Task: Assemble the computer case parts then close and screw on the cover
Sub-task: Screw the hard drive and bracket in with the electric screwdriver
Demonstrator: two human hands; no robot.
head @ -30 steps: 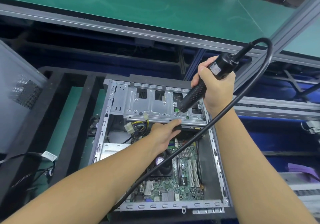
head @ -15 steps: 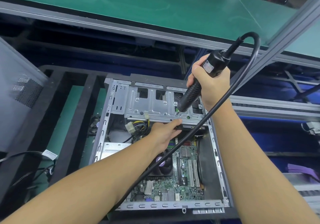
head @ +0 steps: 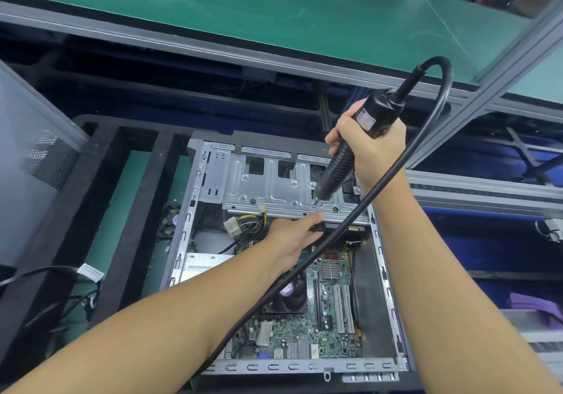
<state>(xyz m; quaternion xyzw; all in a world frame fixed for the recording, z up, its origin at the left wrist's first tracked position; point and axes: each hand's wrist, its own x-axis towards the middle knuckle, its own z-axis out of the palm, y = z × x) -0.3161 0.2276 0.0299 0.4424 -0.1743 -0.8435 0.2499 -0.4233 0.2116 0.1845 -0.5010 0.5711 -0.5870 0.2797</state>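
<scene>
One ribbed black screwdriver (head: 336,171); tip on stamped grey bracket (head: 274,194).

Your right hand (head: 376,150) grips a black electric screwdriver (head: 336,169), tip down on the metal drive cage (head: 274,194) inside the open computer case (head: 304,367). Your left hand (head: 291,239) holds the cage's near edge.

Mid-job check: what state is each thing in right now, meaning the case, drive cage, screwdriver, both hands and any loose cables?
computer case, open, cover off.
drive cage, lying across the case's far end.
electric screwdriver, tilted, tip down on the drive cage.
right hand, grips the electric screwdriver.
left hand, pinches a black part under the drive cage's near edge.
white connector, unplugged, hanging loose.
grey panel, off the case, standing at the left.
</scene>
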